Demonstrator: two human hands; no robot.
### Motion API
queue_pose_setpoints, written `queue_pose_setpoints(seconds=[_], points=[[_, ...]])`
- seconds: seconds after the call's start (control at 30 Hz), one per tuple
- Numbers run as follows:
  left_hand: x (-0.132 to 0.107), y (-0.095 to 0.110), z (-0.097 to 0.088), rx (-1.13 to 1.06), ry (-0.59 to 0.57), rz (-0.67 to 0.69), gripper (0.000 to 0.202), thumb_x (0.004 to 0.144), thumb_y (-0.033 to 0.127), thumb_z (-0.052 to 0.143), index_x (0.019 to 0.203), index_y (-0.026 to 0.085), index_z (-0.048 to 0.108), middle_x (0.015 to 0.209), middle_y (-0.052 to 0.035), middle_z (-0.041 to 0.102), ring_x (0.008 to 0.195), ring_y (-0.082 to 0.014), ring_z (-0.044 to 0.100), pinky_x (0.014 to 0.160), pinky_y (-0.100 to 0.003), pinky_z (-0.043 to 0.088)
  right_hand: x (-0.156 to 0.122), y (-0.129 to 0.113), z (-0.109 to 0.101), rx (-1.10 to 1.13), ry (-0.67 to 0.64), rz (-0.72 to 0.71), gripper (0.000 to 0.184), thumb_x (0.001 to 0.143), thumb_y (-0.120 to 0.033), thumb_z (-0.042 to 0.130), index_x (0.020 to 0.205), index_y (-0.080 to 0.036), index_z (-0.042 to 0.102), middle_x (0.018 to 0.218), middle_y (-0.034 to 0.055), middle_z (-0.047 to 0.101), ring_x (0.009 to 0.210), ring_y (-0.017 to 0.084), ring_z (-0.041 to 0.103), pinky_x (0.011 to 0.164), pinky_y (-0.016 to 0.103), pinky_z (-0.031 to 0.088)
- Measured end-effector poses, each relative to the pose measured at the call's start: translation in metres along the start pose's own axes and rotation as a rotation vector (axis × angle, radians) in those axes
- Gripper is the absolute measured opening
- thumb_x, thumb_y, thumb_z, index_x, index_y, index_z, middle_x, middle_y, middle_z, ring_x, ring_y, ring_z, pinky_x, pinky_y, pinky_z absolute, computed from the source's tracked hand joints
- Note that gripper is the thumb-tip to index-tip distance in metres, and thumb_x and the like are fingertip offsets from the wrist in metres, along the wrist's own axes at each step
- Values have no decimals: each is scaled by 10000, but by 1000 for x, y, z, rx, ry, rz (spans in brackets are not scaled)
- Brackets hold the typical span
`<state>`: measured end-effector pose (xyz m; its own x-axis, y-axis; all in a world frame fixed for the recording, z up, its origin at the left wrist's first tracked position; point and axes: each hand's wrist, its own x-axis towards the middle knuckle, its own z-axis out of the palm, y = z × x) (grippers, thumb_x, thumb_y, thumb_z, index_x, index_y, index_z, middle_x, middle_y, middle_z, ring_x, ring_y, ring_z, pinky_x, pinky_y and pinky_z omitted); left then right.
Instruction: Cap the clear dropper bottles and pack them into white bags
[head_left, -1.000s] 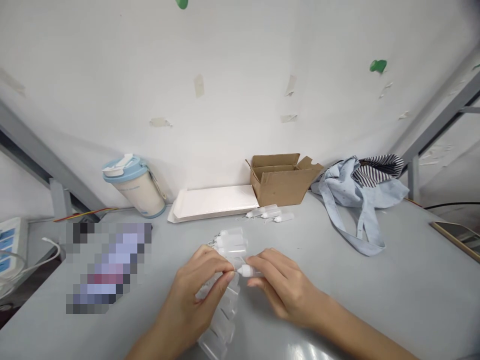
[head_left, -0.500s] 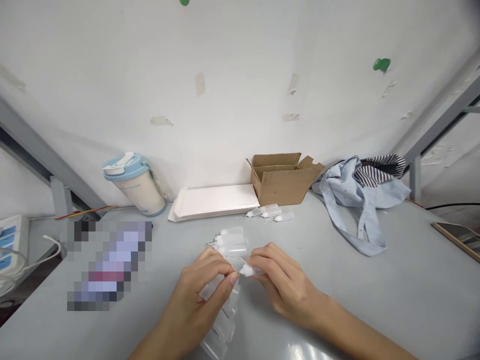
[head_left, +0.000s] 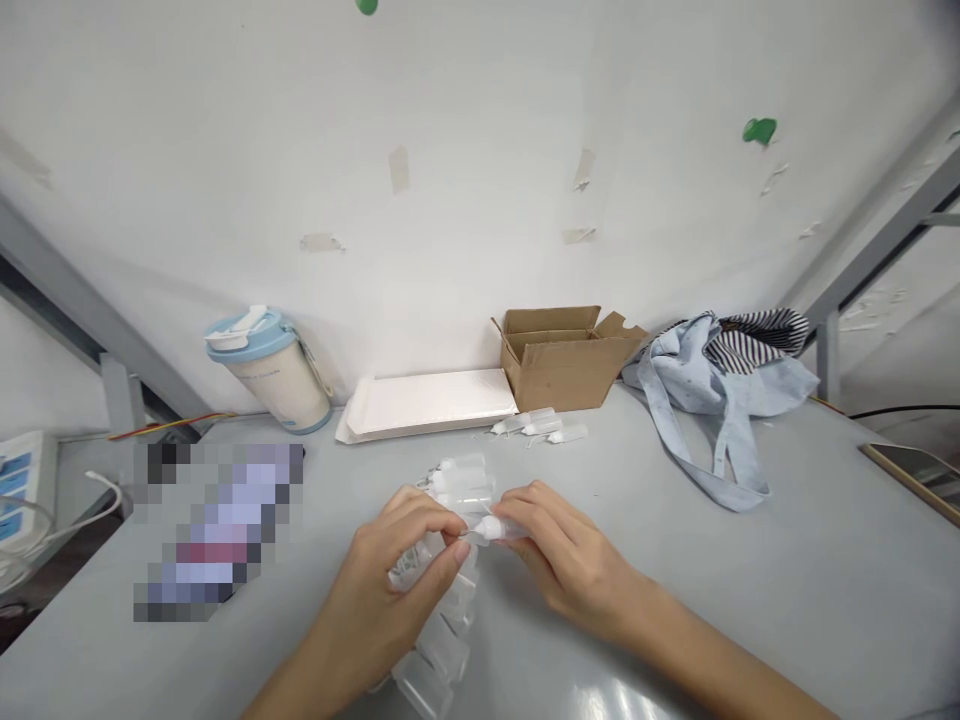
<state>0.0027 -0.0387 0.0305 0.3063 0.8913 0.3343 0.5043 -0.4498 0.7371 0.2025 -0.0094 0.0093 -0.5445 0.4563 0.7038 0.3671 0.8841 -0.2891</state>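
Note:
My right hand (head_left: 577,560) is closed around a small clear squeeze bottle (head_left: 501,529) with a white nozzle. The bottle lies almost level, nozzle pointing left. From the nozzle a thin needle tip (head_left: 468,532) reaches to my left hand (head_left: 397,570), whose thumb and forefinger pinch at its end. Those fingertips hide whether a small cap is there too. Beneath and beside my left hand, several similar clear bottles (head_left: 439,645) lie in a row on the grey table (head_left: 675,600). The upper ones (head_left: 461,480) show just beyond my hands, their tips to the left.
At the back stand an open cardboard box (head_left: 566,370), a flat white package (head_left: 431,400) and a blue-lidded cup (head_left: 270,370). Three more bottles (head_left: 568,434) lie before the box. A light blue cloth bag (head_left: 720,390) lies right, a phone-like object (head_left: 915,485) at the right edge, a blurred item (head_left: 232,520) left.
The bottle in my right hand has risen slightly and moved a little away from my left fingertips, so its needle shows. My left hand has shifted slightly left.

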Motion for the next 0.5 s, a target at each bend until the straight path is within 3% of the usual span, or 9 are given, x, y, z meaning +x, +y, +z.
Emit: queue_pose_setpoints(seconds=[0.13, 0.27, 0.37, 0.5], points=[[0, -1, -1, -23, 1, -30, 140, 874, 220, 512, 777, 209, 612, 742, 7, 626, 760, -149, 537, 696, -247, 431, -1, 0, 0, -17, -21, -5, 218, 906, -80, 419, 1104, -132, 494, 894, 113, 625, 806, 187, 577, 665, 302, 527], [3, -5, -13, -24, 112, -159, 176, 854, 297, 529, 731, 207, 618, 734, 7, 620, 730, -154, 551, 674, -244, 423, -3, 22, -3, -116, 8, 14, 261, 891, -247, 537, 1115, -134, 467, 935, 129, 607, 839, 220, 569, 686, 345, 520], [8, -12, -21, -51, 190, -284, 224, 830, 370, 540, 706, 204, 626, 722, 4, 618, 704, -159, 548, 643, -239, 421, -6, 50, -10, -237, -10, 137, 249, 901, -271, 516, 1113, -147, 472, 1021, 146, 576, 928, 243, 561, 755, 379, 511], [12, -23, -23, -134, 137, -369, 254, 812, 403, 544, 701, 195, 640, 719, -3, 623, 717, -171, 550, 663, -249, 423, -11, 83, -21, -438, -127, 330, 201, 890, -151, 460, 1082, -141, 517, 1053, 156, 561, 958, 270, 552, 784, 412, 495]])
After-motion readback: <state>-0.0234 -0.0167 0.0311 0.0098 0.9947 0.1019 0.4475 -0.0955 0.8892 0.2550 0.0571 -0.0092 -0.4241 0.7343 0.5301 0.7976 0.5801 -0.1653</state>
